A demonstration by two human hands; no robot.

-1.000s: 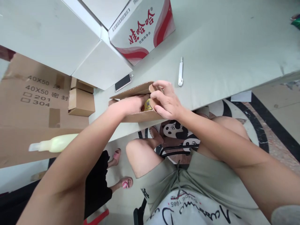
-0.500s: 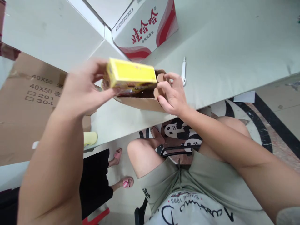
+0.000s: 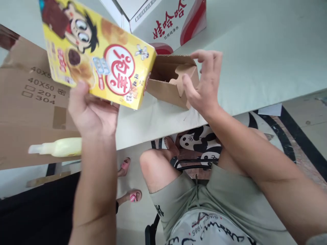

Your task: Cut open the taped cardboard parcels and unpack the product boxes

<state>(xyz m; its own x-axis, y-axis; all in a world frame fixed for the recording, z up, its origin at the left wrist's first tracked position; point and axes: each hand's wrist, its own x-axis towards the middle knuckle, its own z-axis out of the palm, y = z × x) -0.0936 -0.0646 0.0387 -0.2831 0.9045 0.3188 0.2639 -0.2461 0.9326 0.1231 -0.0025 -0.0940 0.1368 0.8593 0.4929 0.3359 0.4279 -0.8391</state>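
Yellow printed box (image 3: pixel 102 58), one, in hand

Nearest, ten o'clock: the box, tilted, pinched in the left hand (image 3: pixel 93 114), thumb at its lower edge. Two o'clock: right hand (image 3: pixel 208 83), fingers parted, at the end of an open cardboard box (image 3: pixel 167 93); contact seems likely, hard to confirm. Twelve o'clock, farthest: white-and-red carton (image 3: pixel 176 23), on the pale table (image 3: pixel 255 64).

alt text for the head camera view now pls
A yellow box with a cartoon character is held in the grip of a person's left hand, next to an open cardboard box. The right hand, spread open, is at one end of that box; a white-and-red carton stands beyond on a pale table.
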